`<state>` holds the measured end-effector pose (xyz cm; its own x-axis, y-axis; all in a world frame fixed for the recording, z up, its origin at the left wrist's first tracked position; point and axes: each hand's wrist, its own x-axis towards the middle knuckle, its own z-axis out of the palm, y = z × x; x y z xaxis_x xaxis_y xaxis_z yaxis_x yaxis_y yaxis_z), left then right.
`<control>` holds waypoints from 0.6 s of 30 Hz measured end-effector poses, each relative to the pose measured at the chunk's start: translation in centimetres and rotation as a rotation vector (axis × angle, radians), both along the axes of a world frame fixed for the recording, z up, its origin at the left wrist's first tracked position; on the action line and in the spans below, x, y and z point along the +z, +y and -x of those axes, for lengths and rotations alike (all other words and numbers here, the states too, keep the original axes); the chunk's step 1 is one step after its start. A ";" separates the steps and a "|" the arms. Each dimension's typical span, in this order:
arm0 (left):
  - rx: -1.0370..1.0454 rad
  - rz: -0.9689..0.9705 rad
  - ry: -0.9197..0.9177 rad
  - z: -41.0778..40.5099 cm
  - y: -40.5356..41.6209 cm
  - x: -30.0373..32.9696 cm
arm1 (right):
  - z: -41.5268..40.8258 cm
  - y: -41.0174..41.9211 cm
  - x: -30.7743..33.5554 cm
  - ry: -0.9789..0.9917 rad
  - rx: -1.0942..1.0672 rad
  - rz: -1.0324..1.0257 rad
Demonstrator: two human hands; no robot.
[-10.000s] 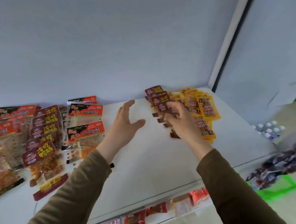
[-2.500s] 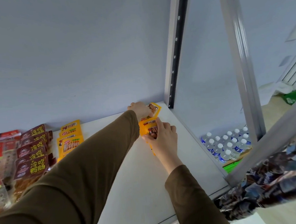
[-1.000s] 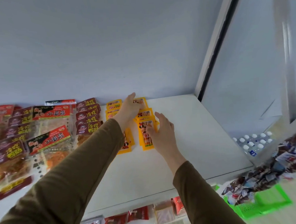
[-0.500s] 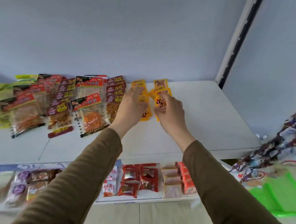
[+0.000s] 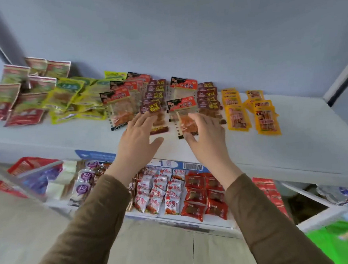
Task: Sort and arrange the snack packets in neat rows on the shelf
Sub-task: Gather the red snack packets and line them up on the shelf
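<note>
Snack packets (image 5: 184, 104) on shelf (image 5: 293, 144), just beyond 2 spread hands, left hand (image 5: 137, 138), right hand (image 5: 205, 138)

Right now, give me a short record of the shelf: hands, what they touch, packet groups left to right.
left hand: open, fingertips on a maroon packet
right hand: open, over a red-header packet
shelf: white, packets lying flat
groups left to right: red-green packets, yellow-green packets, red-header and maroon rows, orange packets
</note>
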<state>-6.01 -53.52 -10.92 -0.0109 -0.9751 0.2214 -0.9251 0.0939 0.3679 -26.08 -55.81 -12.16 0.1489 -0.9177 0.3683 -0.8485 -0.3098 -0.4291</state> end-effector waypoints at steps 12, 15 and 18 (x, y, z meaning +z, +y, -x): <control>0.102 -0.063 0.092 -19.3 3.7 -0.3 | -19.2 2.8 0.8 -0.009 0.125 -0.021; 0.130 -0.070 0.092 -21.9 3.4 -0.7 | -22.1 1.7 0.3 -0.042 0.155 -0.014; 0.175 -0.081 0.072 -24.8 3.3 -1.0 | -25.4 0.4 -0.1 -0.068 0.186 -0.009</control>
<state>18.79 -50.20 -11.90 0.1729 -0.9755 0.1363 -0.8956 -0.0981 0.4339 -0.63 -55.37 -12.27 0.2908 -0.8800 0.3756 -0.7459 -0.4543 -0.4870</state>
